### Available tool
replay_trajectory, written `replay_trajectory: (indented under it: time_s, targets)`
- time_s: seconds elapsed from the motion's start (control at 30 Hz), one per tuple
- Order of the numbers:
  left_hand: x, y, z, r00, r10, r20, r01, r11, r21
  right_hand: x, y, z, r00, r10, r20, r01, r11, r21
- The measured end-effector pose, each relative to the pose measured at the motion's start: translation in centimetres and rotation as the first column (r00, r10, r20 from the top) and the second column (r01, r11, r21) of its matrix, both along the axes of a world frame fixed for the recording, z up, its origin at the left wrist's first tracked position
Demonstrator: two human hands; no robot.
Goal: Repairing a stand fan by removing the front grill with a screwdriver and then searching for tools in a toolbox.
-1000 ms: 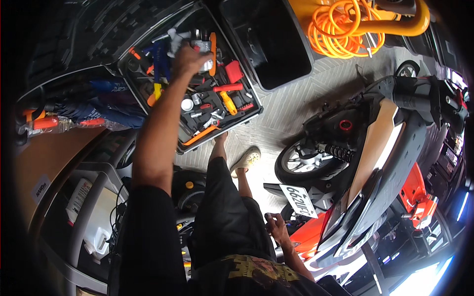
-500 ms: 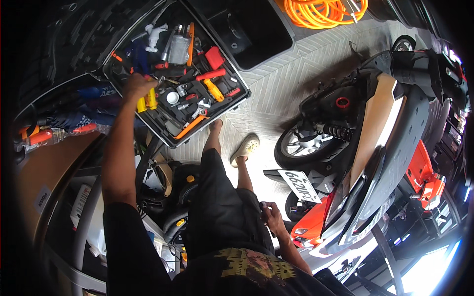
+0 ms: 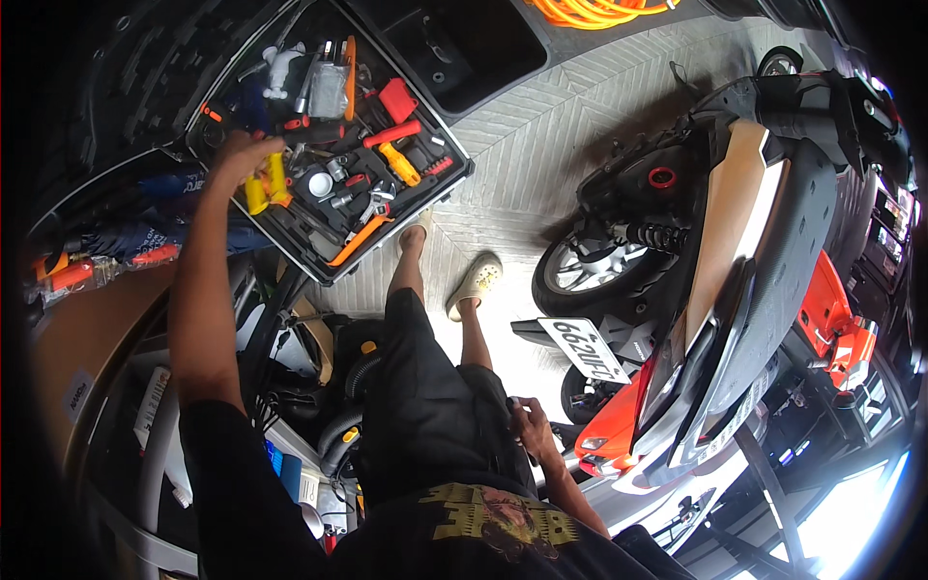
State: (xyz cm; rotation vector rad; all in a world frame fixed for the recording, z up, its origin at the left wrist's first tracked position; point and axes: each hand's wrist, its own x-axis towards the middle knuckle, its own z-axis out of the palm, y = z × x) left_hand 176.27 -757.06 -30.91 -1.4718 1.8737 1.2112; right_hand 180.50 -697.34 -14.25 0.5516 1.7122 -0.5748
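Note:
My left hand (image 3: 244,157) reaches over the open black tool case (image 3: 324,278). It is right beside a yellow-handled tool (image 3: 275,179), whose two handles stick up below it. The fingers are small and smeared, so a grip does not show. Around it lie a black-and-red handle (image 3: 317,133), a white round cap (image 3: 320,184), an adjustable wrench (image 3: 375,203) and an orange-and-yellow screwdriver (image 3: 398,164). My right hand (image 3: 532,427) hangs low by my right thigh, fingers curled round a small dark thing that I cannot make out.
A motorcycle (image 3: 715,261) with its rear wheel (image 3: 592,275) towards me stands on the right. An orange coiled hose (image 3: 599,12) lies at the far edge. Bagged tools (image 3: 106,266) sit left of the case, and a black hose (image 3: 338,435) and other gear below it.
My left hand has shifted slightly up and left over the yellow handles. The whole view has moved a little, carrying the case up and left. My right hand stays put.

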Motion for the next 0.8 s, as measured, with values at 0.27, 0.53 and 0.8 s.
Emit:
replay_trajectory:
  time_s: [0.27, 0.53, 0.8]
  targets:
    - [-2.3, 3.4, 0.5, 0.876, 0.344, -0.337, -0.349, 0.936, 0.049, -0.3, 0.5, 0.2, 0.998, -0.052, -0.019, 0.052, 0.999, 0.014]
    - [6.9, 4.2, -4.0, 0.846, 0.53, 0.059, -0.501, 0.828, -0.253, 0.0, 0.1, -0.2, 0.999, 0.032, -0.006, -0.032, 0.999, -0.017]
    - [1.5, 8.7, -6.1, 0.948, 0.316, 0.045, -0.236, 0.79, -0.566, 0.0, 0.9, -0.9, 0.979, 0.155, -0.13, -0.176, 0.97, -0.166]
